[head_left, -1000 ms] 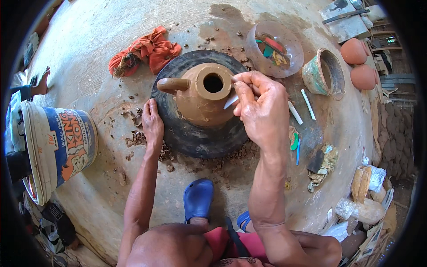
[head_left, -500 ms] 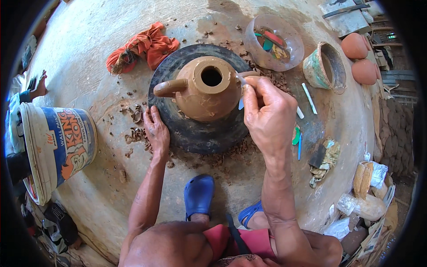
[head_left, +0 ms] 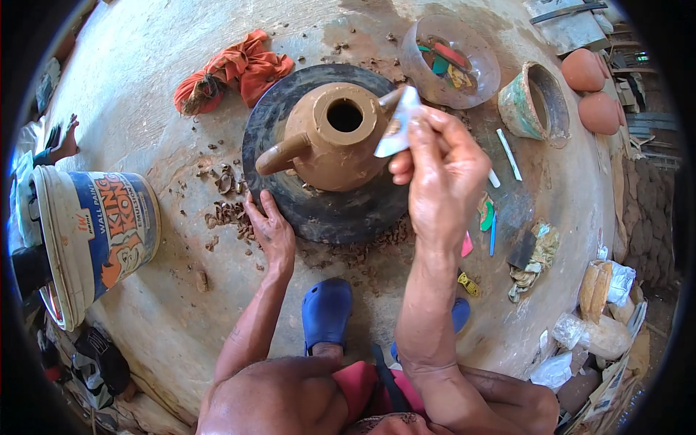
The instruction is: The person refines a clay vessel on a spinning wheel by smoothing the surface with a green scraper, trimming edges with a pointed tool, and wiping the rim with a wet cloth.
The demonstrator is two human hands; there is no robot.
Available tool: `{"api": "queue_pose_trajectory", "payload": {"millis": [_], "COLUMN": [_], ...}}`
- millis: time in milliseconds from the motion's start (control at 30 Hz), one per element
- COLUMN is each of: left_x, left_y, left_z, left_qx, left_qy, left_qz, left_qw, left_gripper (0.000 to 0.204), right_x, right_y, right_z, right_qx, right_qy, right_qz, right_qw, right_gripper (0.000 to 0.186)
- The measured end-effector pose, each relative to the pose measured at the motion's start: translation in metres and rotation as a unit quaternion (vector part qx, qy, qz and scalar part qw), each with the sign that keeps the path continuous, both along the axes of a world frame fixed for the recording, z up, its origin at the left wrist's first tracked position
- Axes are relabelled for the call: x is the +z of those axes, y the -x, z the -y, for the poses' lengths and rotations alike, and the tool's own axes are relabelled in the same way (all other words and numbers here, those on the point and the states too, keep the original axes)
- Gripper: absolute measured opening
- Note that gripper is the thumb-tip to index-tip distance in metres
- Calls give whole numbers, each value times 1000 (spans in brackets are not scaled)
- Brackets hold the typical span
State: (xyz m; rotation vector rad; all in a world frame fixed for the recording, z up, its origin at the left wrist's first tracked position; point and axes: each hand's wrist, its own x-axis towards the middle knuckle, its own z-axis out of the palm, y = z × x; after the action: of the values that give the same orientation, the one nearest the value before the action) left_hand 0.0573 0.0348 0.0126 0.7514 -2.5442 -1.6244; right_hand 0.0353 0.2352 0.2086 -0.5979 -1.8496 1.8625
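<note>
A wet brown clay pot (head_left: 335,161) with a round open mouth stands upright on a dark round turntable (head_left: 279,98). Its left loop handle (head_left: 283,152) shows whole; the right handle (head_left: 390,100) is partly covered. Pinched between the thumb and fingers of my right hand (head_left: 446,170) is a thin white plastic scraper (head_left: 402,127), raised in front of the pot's right side, with a bit of clay on it. My left hand (head_left: 274,230) rests at the turntable's near left edge, fingers stretched out and holding nothing.
Clay shavings (head_left: 228,214) lie around the turntable. Behind are an orange cloth (head_left: 250,69) and a clear bowl (head_left: 482,54) of coloured tools. A paint bucket (head_left: 123,225) stands left. Rightward are a crusted pot (head_left: 518,109), a blue stick (head_left: 493,235) and a rag (head_left: 536,261).
The turntable and pot have turned a little counterclockwise. My left hand has moved right and down along the rim. My right hand has drawn the scraper off the pot and tilted it flat-side up.
</note>
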Motion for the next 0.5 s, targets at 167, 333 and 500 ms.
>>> {"api": "queue_pose_trajectory", "payload": {"millis": [167,333,500], "left_x": [-12,-10,-13], "left_y": [-9,46,66], "left_z": [24,37,53], "left_qx": [24,7,-124], "left_qy": [-154,-152,-127], "left_qz": [41,-24,50], "left_qw": [987,988,983], "left_gripper": [76,72,66], "right_x": [-32,-52,-34], "right_y": [-18,-23,-17], "right_z": [-28,-19,11], "right_qx": [-23,7,-22], "right_qy": [-144,-239,-212], "right_qz": [122,174,119], "right_qw": [982,955,970], "right_gripper": [14,15,13]}}
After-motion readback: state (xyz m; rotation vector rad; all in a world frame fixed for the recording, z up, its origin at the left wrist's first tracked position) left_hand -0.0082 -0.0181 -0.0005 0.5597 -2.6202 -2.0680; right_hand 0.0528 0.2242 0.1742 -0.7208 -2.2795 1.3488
